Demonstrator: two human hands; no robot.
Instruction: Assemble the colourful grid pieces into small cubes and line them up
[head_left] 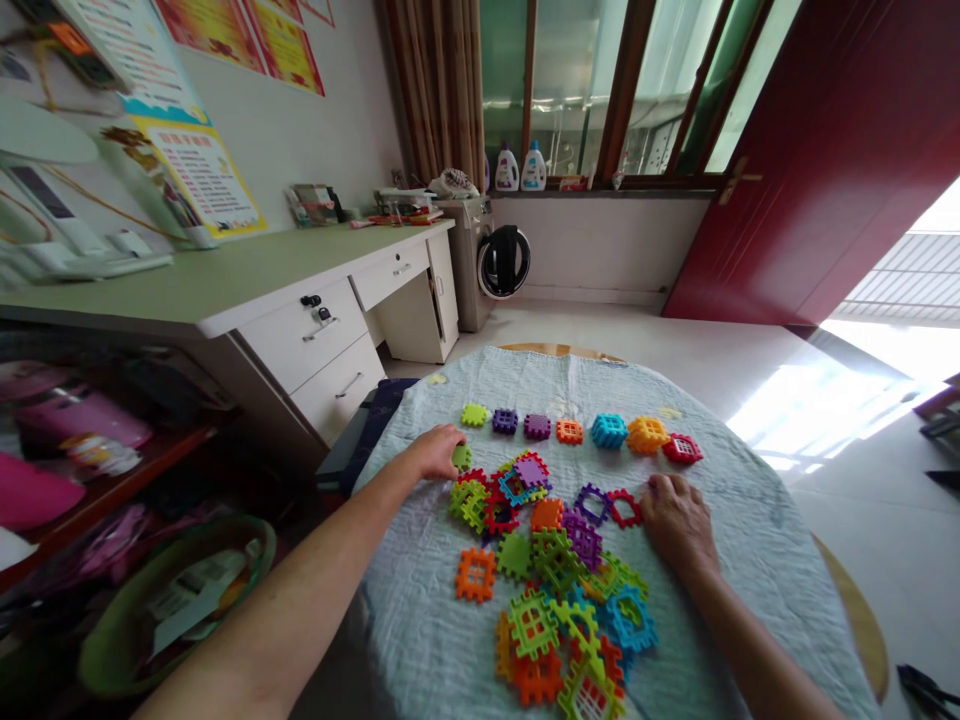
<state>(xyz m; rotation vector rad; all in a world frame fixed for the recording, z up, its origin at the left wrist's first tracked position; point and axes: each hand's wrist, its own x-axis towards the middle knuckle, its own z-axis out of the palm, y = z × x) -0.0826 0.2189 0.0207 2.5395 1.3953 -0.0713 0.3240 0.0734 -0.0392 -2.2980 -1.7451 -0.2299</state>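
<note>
My left hand is closed on a light green square plastic building tile at the left of the pile. My right hand lies palm down on the cloth, fingers loosely bent, holding nothing that I can see. Beside its thumb side is a red open-frame tile, and a dark purple frame tile is left of that. Between my arms spreads a loose heap of interlocking tiles in several colours. Beyond it runs a row of colour-sorted stacks, from a green tile to red tiles.
A pale blue cloth covers the round table. Within the row stand blue tiles and yellow tiles. To the left are a desk and a green basket. A washing machine stands beyond, and a red door at right.
</note>
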